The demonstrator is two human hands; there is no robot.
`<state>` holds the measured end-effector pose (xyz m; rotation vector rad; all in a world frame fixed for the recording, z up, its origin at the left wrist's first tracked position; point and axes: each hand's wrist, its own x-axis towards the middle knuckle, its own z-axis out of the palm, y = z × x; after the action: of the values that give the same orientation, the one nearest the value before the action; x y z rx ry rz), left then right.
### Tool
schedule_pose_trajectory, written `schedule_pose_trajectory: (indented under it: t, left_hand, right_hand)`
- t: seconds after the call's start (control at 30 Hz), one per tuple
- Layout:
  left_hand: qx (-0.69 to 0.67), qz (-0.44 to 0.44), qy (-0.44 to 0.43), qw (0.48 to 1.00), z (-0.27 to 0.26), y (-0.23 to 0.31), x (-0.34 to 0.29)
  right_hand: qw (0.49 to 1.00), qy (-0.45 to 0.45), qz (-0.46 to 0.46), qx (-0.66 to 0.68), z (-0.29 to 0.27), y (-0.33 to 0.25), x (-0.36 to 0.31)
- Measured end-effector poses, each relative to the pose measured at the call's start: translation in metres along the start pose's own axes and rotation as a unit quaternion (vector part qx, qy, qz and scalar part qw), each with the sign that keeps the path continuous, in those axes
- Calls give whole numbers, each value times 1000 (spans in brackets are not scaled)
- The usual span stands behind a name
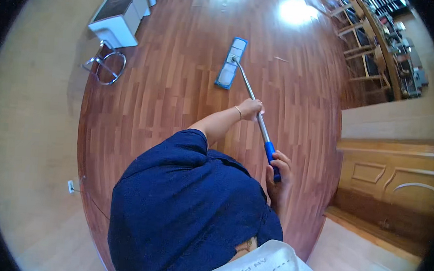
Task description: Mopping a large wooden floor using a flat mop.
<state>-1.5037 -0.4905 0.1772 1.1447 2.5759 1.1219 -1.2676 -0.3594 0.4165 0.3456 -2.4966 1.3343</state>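
A flat mop (244, 78) with a silver pole slants from my hands out to the floor ahead. Its long blue-edged head (238, 47) lies flat on the wooden floor (179, 97). Partway down the metal pole, my left hand (250, 108) is wrapped round it. Closer to my body on the right, my right hand (280, 176) grips the blue handle (270, 152) at the pole's upper end, with fingers curled about it.
A chrome stool frame (111, 67) and white cabinets (118, 20) stand at the far left. Chairs (368, 65) line a cluttered long table (391, 57) at the far right. A wooden door (390, 178) is on the right. A wall socket (71, 186) with a cord is at left.
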Motion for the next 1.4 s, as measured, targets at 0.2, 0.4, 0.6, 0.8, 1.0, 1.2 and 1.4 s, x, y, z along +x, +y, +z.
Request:
schedule_pose_trajectory:
  t: [0.2, 0.4, 0.6, 0.8, 1.0, 1.2, 1.4]
  left_hand:
    - [127, -94, 38, 987, -82, -66, -67]
    - [143, -240, 78, 957, -118, -50, -155]
    - [163, -295, 173, 926, -118, -15, -229]
    - [125, -360, 240, 893, -115, 48, -267]
    - [143, -409, 351, 830, -123, 80, -252]
    - [144, -474, 331, 803, -129, 80, -228]
    - [147, -435, 358, 813, -127, 114, -201]
  right_hand:
    - [990, -117, -78, -18, 61, -11, 55]
    - [952, -233, -198, -8, 76, -37, 71]
    - [908, -289, -300, 43, 74, -56, 76]
    - [851, -347, -345, 193, 73, -57, 101]
    - [740, -500, -233, 385, 72, -50, 157]
    - [663, -581, -241, 406, 60, -36, 213]
    - [674, -575, -243, 395, 19, -51, 222]
